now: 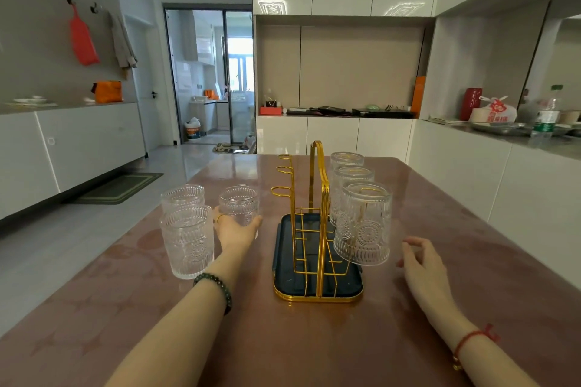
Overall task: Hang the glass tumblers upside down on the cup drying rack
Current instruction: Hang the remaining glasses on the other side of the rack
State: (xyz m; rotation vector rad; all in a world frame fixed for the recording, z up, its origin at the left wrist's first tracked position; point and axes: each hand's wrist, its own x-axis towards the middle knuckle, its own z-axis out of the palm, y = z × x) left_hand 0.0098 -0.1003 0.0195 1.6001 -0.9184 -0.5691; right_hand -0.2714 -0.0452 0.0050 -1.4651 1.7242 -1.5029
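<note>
A gold wire cup rack (317,185) stands in a dark tray (317,289) at the table's middle. Three embossed glass tumblers hang upside down on its right pegs: near (363,223), middle (353,176), far (345,159). The three left pegs (281,190) are bare. Three more tumblers stand upright left of the rack: a near one (187,240), one behind it (182,195) and a right one (239,204). My left hand (234,229) wraps around the base of that right tumbler. My right hand (423,261) hovers with fingers apart, right of the rack, holding nothing.
The pinkish-brown table (283,339) ends just behind the rack. White counters run along the left wall and the right side; the right counter (518,141) carries a bottle, a bag and metal trays. An open doorway lies beyond at the left.
</note>
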